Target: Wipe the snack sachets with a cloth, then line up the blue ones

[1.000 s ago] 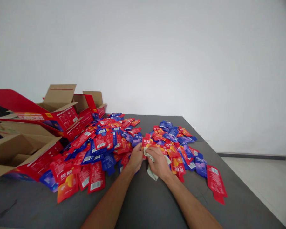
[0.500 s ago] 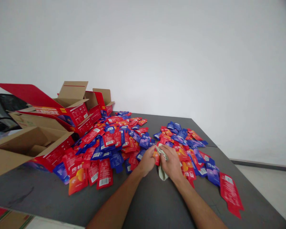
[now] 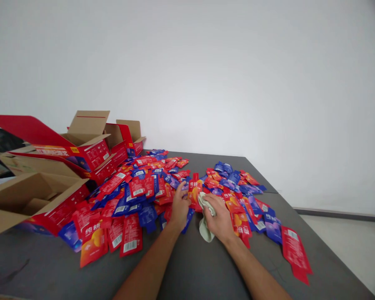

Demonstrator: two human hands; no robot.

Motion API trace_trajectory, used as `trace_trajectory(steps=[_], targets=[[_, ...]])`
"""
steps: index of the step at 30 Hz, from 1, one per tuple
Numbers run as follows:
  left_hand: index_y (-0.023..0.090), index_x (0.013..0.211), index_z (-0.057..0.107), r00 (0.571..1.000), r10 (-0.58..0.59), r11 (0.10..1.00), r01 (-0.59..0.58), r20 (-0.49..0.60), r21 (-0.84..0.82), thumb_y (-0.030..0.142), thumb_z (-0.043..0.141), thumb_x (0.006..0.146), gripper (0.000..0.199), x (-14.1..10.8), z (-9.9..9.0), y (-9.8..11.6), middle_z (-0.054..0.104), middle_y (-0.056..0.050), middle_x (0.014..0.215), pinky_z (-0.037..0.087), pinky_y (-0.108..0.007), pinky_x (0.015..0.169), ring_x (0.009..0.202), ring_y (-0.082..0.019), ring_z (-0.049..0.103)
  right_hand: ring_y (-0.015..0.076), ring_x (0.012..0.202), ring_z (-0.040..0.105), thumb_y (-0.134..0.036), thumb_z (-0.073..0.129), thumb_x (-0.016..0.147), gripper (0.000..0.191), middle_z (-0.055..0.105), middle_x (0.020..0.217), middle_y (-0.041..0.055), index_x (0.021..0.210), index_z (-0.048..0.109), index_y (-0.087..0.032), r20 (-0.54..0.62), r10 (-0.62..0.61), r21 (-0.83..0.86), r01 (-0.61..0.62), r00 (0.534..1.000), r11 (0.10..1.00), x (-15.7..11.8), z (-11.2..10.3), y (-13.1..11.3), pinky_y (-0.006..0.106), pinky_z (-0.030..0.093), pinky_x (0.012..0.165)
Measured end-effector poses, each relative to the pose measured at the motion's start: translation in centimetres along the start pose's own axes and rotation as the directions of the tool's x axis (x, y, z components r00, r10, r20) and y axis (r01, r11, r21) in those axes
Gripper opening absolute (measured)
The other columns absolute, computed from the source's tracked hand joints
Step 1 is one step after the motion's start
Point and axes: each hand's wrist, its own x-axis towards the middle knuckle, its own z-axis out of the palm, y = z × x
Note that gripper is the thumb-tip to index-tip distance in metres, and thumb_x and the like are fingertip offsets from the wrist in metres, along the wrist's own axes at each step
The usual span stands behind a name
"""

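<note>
Between my hands a red pouch (image 3: 195, 189) with an orange fruit print stands upright, its spout end up. My left hand (image 3: 180, 206) has its fingers closed at the pouch's left edge. A pale green cloth (image 3: 205, 227) is bunched in my right hand (image 3: 219, 214), which presses it near the pouch's lower right side; the cloth's end hangs down over the grey table. Red and blue pouches lie in a large pile (image 3: 137, 187) to the left, and a smaller pile (image 3: 234, 183) lies to the right, beyond my right hand.
Open red cardboard boxes (image 3: 96, 156) stand along the left, the nearest one (image 3: 62, 210) with its flaps spread. A single red pouch (image 3: 295, 250) lies near the right edge of the grey table (image 3: 206, 271). A white wall rises behind.
The red pouch is now upright and faces me, more of it showing. My left hand has shifted left and up, and my right hand with the cloth slightly left. The view has turned a little right.
</note>
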Motion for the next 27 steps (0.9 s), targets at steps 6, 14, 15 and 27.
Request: trace_trajectory(steps=[6, 14, 15, 27], targets=[[0.016, 0.104, 0.070, 0.974, -0.151, 0.969, 0.180, 0.168, -0.172, 0.016, 0.069, 0.067, 0.037, -0.8, 1.0, 0.1, 0.072, -0.008, 0.101, 0.050, -0.031, 0.085, 0.089, -0.019, 0.067, 0.0248, 0.119, 0.057, -0.016, 0.055, 0.090, 0.037, 0.061, 0.126, 0.0099, 0.125, 0.059, -0.026, 0.011, -0.066, 0.063, 0.065, 0.998, 0.996, -0.3, 0.2, -0.7, 0.048, 0.048, 0.102], [0.014, 0.093, 0.070, 0.935, -0.288, 0.889, 0.341, 0.205, -0.306, 0.044, 0.076, 0.074, 0.037, -2.2, 2.6, -0.7, 0.072, -0.006, 0.090, 0.050, -0.031, 0.085, 0.083, -0.017, 0.066, 0.0247, 0.116, 0.058, -0.017, 0.053, 0.091, 0.033, 0.063, 0.125, 0.0093, 0.121, 0.063, -0.025, -0.012, -0.023, -0.040, 0.022, 1.000, 0.999, -0.1, 0.3, -0.1, 0.047, 0.048, 0.100], [0.014, 0.096, 0.070, 0.934, -0.285, 0.902, 0.338, 0.216, -0.269, 0.043, 0.076, 0.074, 0.037, -2.3, 2.6, -0.7, 0.072, -0.007, 0.096, 0.050, -0.032, 0.087, 0.088, -0.019, 0.067, 0.0252, 0.116, 0.058, -0.018, 0.053, 0.091, 0.032, 0.063, 0.125, 0.0098, 0.120, 0.064, -0.024, -0.044, 0.010, -0.062, -0.013, 0.999, 0.998, 0.1, 0.1, 0.1, 0.047, 0.048, 0.100], [0.021, 0.129, 0.061, 0.980, 0.056, 0.917, -0.126, 0.191, 0.378, 0.037, 0.053, 0.089, 0.044, 0.8, -0.1, 0.5, 0.059, -0.009, 0.138, 0.034, -0.044, 0.113, 0.130, -0.026, 0.051, 0.0248, 0.111, 0.060, -0.016, 0.052, 0.087, 0.033, 0.067, 0.117, 0.0088, 0.117, 0.066, -0.023, 0.069, 0.050, -0.038, -0.047, 0.996, 0.998, 0.2, 0.0, 0.2, 0.044, 0.048, 0.100]])
